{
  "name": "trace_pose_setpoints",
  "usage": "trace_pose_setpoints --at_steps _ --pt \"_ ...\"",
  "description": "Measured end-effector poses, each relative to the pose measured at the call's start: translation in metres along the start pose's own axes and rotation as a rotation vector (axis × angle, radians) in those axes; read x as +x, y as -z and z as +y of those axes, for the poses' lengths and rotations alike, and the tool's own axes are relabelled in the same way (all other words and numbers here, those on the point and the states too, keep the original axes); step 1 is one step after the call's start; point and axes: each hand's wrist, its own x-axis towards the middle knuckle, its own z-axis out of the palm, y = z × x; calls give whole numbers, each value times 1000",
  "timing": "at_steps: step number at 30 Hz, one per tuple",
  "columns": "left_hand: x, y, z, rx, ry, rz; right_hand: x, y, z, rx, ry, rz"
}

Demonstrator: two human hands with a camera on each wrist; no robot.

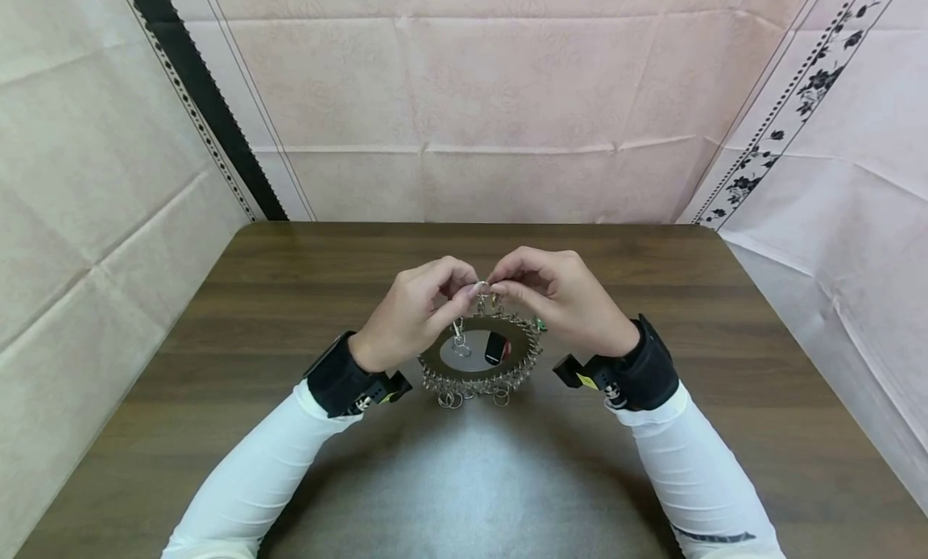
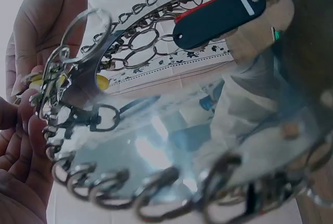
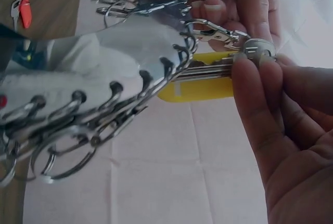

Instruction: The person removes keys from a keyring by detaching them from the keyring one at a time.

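Observation:
Both hands meet over the far rim of a round metal rack (image 1: 435, 366) with a shiny, mirror-like top and a row of small metal loops round its edge. Between thumb and fingers, my left hand (image 1: 416, 313) pinches one side of a key ring (image 1: 482, 284). From the other side my right hand (image 1: 573, 305) pinches the same ring. In the right wrist view, silver keys (image 3: 205, 73) and a yellow key tag (image 3: 200, 93) hang from the ring (image 3: 258, 50), partly behind the fingers. A metal clasp (image 3: 223, 34) reaches from the rim toward it.
A black key tag (image 1: 496, 348) with a red edge lies over the shiny top. Metal rings (image 1: 449, 399) hang at the near rim, and a small green piece (image 1: 540, 325) shows at its right. Brown wooden table (image 1: 326, 478) lies below; pale cloth (image 1: 507, 100) stands behind.

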Motion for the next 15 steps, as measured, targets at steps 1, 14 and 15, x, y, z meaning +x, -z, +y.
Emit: trace_pose_setpoints --at_steps 1,14,15 --pt "0 0 0 0 3 4 0 0 0 -2 -4 1" --pt "2 1 1 -15 -26 71 0 -1 4 -1 14 -17" --pt "2 1 1 -15 -29 74 1 -2 4 -1 22 -18"
